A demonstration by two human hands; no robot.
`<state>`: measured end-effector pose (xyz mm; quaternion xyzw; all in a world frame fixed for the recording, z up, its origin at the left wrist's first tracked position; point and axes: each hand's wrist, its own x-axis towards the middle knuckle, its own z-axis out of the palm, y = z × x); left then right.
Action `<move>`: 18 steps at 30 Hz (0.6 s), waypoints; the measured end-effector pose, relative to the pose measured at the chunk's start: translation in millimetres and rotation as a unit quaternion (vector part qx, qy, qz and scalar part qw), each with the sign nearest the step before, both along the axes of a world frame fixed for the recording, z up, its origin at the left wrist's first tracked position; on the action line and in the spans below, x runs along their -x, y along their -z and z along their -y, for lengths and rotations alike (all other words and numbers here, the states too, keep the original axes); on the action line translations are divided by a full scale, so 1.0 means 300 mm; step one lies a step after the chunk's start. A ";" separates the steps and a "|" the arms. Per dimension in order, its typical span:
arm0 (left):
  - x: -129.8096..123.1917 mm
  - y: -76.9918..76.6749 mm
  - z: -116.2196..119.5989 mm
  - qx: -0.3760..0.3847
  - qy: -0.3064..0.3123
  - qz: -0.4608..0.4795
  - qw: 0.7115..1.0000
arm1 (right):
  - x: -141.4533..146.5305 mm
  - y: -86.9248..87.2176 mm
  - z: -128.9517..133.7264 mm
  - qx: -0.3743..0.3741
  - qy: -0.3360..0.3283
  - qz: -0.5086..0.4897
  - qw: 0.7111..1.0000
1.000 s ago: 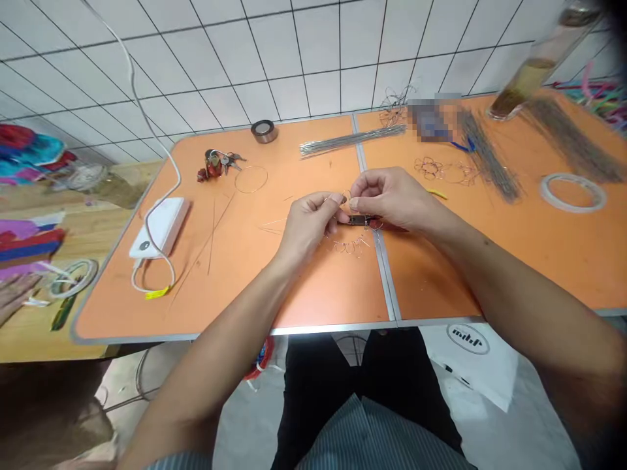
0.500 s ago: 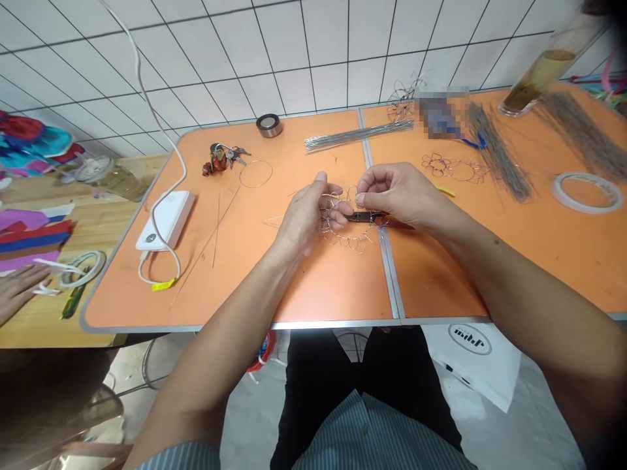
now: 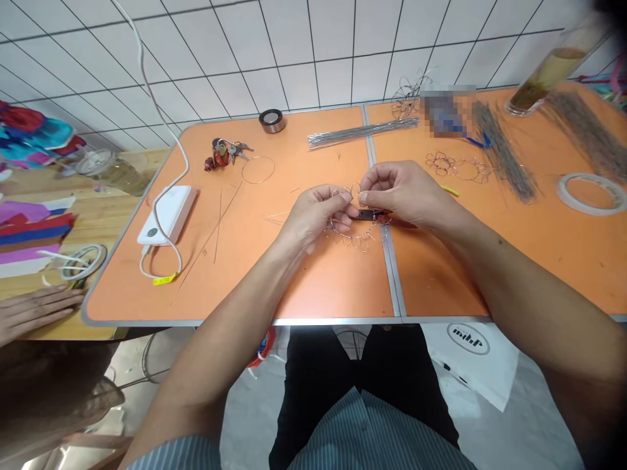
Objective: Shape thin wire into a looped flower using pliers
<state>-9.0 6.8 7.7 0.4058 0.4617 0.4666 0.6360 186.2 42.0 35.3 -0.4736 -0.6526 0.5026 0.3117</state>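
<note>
Both hands are curled in tight: the left hand point(image 3: 311, 219) pinches a looped wire ring point(image 3: 350, 235) over the orange table point(image 3: 333, 287), and the right hand point(image 3: 404, 192) seems to grip small black pliers point(image 3: 369, 214). One slip could kink a loop — a real risk. Beyond lie three straight-wire bundles point(image 3: 362, 132) and two more looped pieces point(image 3: 458, 168).

A craft workshop: white-tiled wall point(image 3: 304, 59), folding orange table point(image 3: 337, 287) strewn with wire bundles point(image 3: 362, 132), tape rolls point(image 3: 590, 192), wire flowers point(image 3: 455, 168), and a co-worker's hand point(image 3: 34, 312) nearby
</note>
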 end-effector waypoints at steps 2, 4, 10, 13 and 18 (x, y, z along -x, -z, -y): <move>-0.006 0.001 0.002 -0.001 -0.002 -0.009 1.000 | 0.002 -0.005 0.003 -0.001 0.004 0.010 1.000; -0.012 0.004 0.003 -0.002 -0.008 -0.014 1.000 | 0.005 -0.008 0.005 0.003 0.009 0.016 1.000; -0.016 0.018 0.004 -0.023 -0.026 -0.015 0.999 | 0.000 0.005 -0.005 0.012 -0.002 -0.001 1.000; -0.017 0.020 0.005 -0.029 -0.031 -0.010 0.999 | -0.007 0.017 -0.014 0.013 -0.016 -0.014 1.000; -0.021 0.016 0.009 -0.019 -0.035 -0.025 0.999 | -0.011 0.027 -0.021 -0.005 -0.025 -0.019 0.999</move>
